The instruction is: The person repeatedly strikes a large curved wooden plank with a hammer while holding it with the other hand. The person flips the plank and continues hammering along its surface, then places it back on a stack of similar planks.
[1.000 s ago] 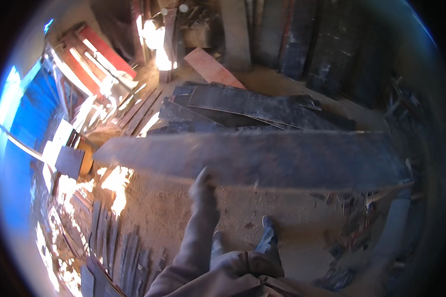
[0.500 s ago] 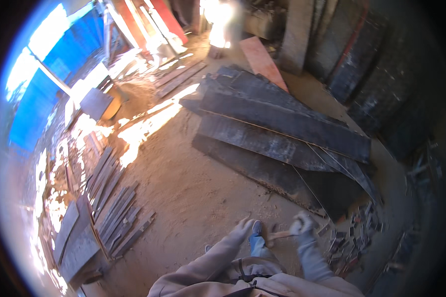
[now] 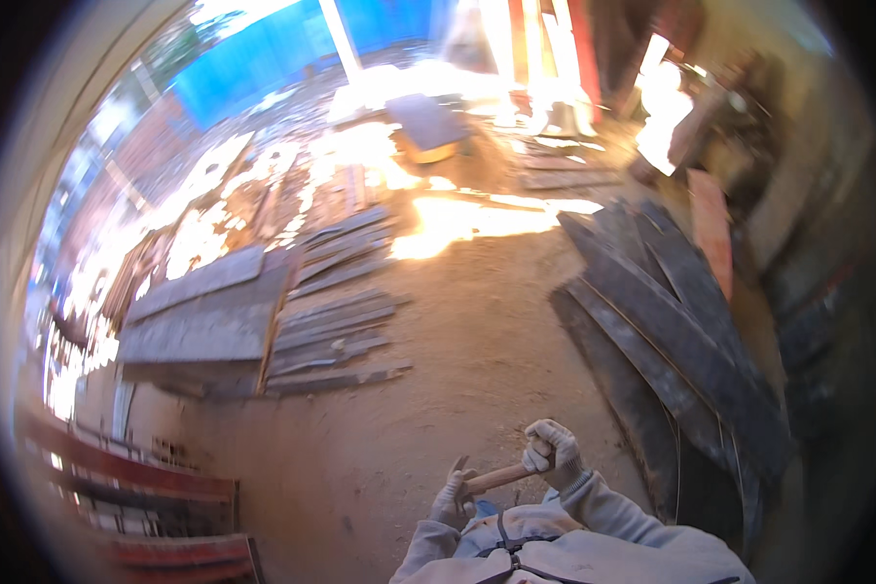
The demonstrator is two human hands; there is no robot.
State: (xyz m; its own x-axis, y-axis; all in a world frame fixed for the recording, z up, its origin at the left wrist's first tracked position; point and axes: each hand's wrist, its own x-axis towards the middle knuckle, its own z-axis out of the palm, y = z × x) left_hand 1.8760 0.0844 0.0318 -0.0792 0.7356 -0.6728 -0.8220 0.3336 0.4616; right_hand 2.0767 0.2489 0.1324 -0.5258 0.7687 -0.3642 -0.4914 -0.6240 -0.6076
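Observation:
Across my front is a hammer with a wooden handle (image 3: 497, 478), held low before my body. My right hand (image 3: 554, 456), in a pale knit glove, is closed around the handle's end. My left hand (image 3: 451, 500), gloved too, is closed at the hammer's other end, so its fingers mostly hide the head. A narrow pointed piece sticks up by the left thumb; whether it belongs to the hammer I cannot tell.
Long dark boards (image 3: 667, 331) lie overlapping on the right. Wood strips (image 3: 336, 326) and a grey panel (image 3: 200, 331) lie on the left. Red metal-like beams (image 3: 146, 477) are near left. Farther off are a reddish plank (image 3: 711, 234) and a blue fence (image 3: 292, 58).
My view has swung left, bringing the wood strips and red beams further in. My hands, apart before, have come together on the hammer, the left one now at its head end.

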